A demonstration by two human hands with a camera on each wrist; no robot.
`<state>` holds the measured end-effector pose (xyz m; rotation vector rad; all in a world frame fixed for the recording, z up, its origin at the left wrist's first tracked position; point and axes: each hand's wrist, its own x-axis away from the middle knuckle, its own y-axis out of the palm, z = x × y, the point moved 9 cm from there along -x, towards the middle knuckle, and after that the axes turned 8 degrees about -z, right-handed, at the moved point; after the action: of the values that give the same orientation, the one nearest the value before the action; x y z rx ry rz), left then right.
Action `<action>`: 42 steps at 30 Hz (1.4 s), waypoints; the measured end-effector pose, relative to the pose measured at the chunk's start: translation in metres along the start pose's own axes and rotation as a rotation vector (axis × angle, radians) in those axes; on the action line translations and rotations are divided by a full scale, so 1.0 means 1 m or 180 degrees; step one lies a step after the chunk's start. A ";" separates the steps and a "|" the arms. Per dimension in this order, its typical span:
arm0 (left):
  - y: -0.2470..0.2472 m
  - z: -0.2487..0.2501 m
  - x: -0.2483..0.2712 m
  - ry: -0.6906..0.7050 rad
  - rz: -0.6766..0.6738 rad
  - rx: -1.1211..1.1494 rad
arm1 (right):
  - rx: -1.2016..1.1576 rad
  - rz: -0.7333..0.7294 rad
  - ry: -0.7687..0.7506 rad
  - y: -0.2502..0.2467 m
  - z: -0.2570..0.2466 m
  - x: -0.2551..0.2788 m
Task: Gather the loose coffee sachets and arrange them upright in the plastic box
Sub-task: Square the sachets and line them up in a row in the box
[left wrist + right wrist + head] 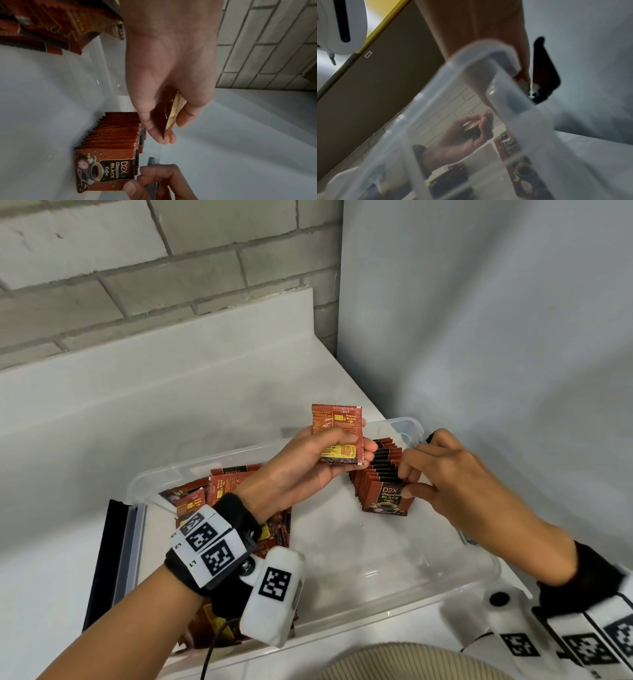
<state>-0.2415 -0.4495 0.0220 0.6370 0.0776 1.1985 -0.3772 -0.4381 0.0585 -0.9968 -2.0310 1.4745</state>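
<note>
- The plastic box (445, 573) is clear and sits on the white surface (137, 412) at its near right corner, beside the grey wall (496, 320).
- The left hand (308, 463) holds a single coffee sachet (337, 433) above the box, thumb across its printed back and fingers curled behind it; the sachet stands upright in the hand, red-brown with a yellow panel.
- In the left wrist view the same sachet (173, 113) shows edge-on between thumb and fingers.
- A row of upright sachets (380, 474) stands in the far right part of the box, packed face to back, the front one reading "D2X Black Coffee".
- The right hand (442, 470) pinches the near end of that row: thumb on the face of the front sachet, fingertips curled over the top edges.
- A loose pile of sachets (219, 491) lies jumbled in the left part of the box, partly hidden under the left wrist.
- A dark lid (102, 559) lies on the surface just beside the left end of the box.
- A tiled brick wall (137, 268) runs behind the far edge of the surface.
- The right wrist view is mostly blurred box rim (488, 56); through the plastic, the left hand and its sachet are dimly seen.
</note>
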 end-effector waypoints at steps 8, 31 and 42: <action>0.007 0.006 0.003 0.0055 -0.0247 -0.0163 | -0.0976 0.0168 0.0434 -0.025 0.010 -0.001; 0.026 0.013 0.008 0.0180 -0.1101 0.0134 | -0.2678 0.0419 -0.0212 -0.066 -0.014 -0.002; 0.009 0.018 0.003 0.0347 -0.0536 -0.0010 | -0.3551 -0.0031 0.0238 -0.047 -0.009 0.000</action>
<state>-0.2408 -0.4523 0.0419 0.5510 0.2173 1.0696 -0.3852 -0.4405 0.1050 -1.3516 -2.7799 0.1533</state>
